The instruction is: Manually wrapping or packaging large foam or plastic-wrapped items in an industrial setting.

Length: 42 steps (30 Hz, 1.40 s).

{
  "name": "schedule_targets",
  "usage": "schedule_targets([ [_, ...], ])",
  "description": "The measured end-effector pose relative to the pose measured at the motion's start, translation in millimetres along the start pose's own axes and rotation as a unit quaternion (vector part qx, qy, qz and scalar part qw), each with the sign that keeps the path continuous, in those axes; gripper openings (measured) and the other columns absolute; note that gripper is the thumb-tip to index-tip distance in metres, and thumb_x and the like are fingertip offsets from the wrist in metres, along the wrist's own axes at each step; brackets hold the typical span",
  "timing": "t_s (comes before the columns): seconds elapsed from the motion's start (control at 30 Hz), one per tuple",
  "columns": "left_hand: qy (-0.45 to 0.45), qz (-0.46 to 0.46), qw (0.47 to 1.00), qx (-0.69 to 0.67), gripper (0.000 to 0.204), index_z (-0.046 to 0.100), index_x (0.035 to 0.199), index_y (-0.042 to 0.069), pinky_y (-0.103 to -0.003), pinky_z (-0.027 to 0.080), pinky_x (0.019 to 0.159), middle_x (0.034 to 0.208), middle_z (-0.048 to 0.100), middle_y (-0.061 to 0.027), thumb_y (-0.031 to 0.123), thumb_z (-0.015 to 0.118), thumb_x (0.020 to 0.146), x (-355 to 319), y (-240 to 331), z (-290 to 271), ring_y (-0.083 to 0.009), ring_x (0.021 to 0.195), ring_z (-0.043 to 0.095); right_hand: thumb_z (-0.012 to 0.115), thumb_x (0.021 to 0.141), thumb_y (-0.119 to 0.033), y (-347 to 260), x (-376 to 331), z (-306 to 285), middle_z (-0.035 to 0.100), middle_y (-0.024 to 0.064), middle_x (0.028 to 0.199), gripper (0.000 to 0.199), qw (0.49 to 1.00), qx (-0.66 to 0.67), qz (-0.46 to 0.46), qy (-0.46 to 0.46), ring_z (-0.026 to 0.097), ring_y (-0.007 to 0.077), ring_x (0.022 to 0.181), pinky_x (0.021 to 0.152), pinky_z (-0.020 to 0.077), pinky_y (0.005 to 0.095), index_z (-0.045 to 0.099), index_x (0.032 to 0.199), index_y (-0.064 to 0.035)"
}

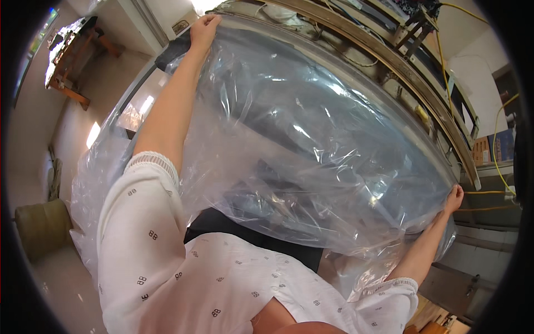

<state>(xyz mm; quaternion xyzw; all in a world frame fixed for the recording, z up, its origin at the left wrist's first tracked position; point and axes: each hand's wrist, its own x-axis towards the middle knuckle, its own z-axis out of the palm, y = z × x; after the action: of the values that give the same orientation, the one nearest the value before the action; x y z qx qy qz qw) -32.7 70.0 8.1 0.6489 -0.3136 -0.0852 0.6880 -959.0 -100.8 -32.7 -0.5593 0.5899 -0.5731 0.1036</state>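
Mostly, lettering shows as small dark letter-like motifs scattered over the wearer's white shirt (222, 278), and as print on the blue carton (504, 146) at the far right. Below the arms, a large clear plastic sheet (250, 147) lies wrinkled and shiny over a dark surface, filling the middle of the view and spilling down at the left. Beyond its far edge runs a machine frame (356, 33) with long bars and loose wiring; a yellow cable (442, 72) hangs at the right. Across the pale floor (119, 72), upper left, stands a table with orange-brown legs (75, 96); an olive-brown cylinder (41, 229) sits lower down. Both arms reach wide: the left hand (204, 30) pinches the sheet's far left edge, fingers closed, while the right hand (454, 199) is curled closed on its right end.
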Motion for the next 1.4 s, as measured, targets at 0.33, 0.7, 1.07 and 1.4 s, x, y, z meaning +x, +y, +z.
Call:
schedule_targets([
  [0.33, -0.055, 0.085, 0.98, 0.17, 0.029, 0.069, 0.09, 0.007, -0.023, 0.044, 0.063, 0.074, 0.063, -0.0012, 0.032, 0.064, 0.076, 38, -14, 41, -0.0076, 0.067, 0.055, 0.065, 0.08, -0.024, -6, 14, 1, 0.062, 0.0045, 0.083, 0.027, 0.983, -0.186, -0.001, 0.0, 0.055, 0.0136, 0.075, 0.072, 0.0442, 0.0249, 0.063, 0.094, -0.0005],
  [0.7, -0.111, -0.009, 0.993, 0.039, 0.02, 0.058, 0.074, 0.003, -0.024, 0.046, 0.059, 0.073, 0.054, -0.0023, 0.022, 0.065, 0.078, 47, -16, 51, -0.0123, 0.064, 0.052, 0.069, 0.072, -0.027, -10, 11, -7, 0.056, 0.011, 0.072, 0.036, 0.931, -0.321, -0.114, 0.131, 0.049, 0.0233, 0.074, 0.074, 0.0418, 0.0336, 0.056, 0.077, 0.0052],
  [1.07, 0.023, -0.086, 0.996, -0.012, 0.027, 0.057, 0.083, 0.0, -0.025, 0.045, 0.073, 0.085, 0.057, -0.0086, 0.025, 0.047, 0.089, 82, -25, 18, -0.0187, 0.086, 0.059, 0.046, 0.087, -0.03, -39, 15, 4, 0.055, 0.0078, 0.068, 0.043, 0.992, -0.12, 0.017, 0.047, 0.044, 0.0158, 0.064, 0.057, 0.0359, 0.0315, 0.059, 0.074, 0.008],
  [1.4, -0.051, -0.075, 0.996, 0.003, 0.032, 0.062, 0.102, 0.009, -0.024, 0.04, 0.07, 0.094, 0.061, 0.0019, 0.035, 0.058, 0.084, 33, 33, -48, -0.0077, 0.083, 0.052, 0.046, 0.089, -0.027, -113, -51, -13, 0.058, 0.0175, 0.092, 0.031, 0.905, -0.389, -0.165, 0.046, 0.054, 0.0325, 0.086, 0.075, 0.0419, 0.0407, 0.058, 0.093, 0.0009],
])
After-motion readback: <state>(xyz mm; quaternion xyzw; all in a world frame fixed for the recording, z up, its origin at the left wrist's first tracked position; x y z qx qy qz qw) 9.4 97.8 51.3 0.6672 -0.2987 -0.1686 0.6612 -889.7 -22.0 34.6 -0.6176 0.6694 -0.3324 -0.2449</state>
